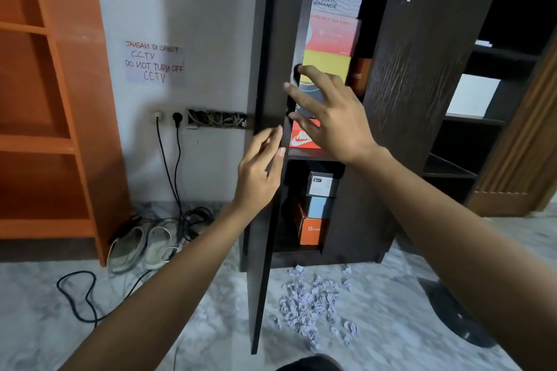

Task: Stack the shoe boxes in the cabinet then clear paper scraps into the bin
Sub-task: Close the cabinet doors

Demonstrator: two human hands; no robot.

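Room's a bit of a mess: grey marbled floor (pixel 391 310) along the bottom of the frame, with a heap of crumpled paper scraps (pixel 310 301) lying lower centre, just in front of the dark wood cabinet (pixel 401 93). The shoe boxes (pixel 331 48) sit stacked in the cabinet's upper compartment, centre top: a grey one on top, then pink, yellow, and a red one at the bottom; a few more boxes (pixel 316 211) are in the lower compartment. The left hand (pixel 259 172) touches the edge of the left cabinet door (pixel 265 190), fingers lightly curled, holding nothing. The right hand (pixel 334 117) is spread wide in front of the stack, fingers apart, gripping nothing. On the far left stands an orange shelf unit (pixel 45 99), and on the white wall between it and the cabinet is a handwritten CCTV note (pixel 153 65) above wall sockets (pixel 167 116) with black cables (pixel 168 172) trailing down to a pair of sandals (pixel 141 245) on the floor. A black bin (pixel 452 310) lies lower right.
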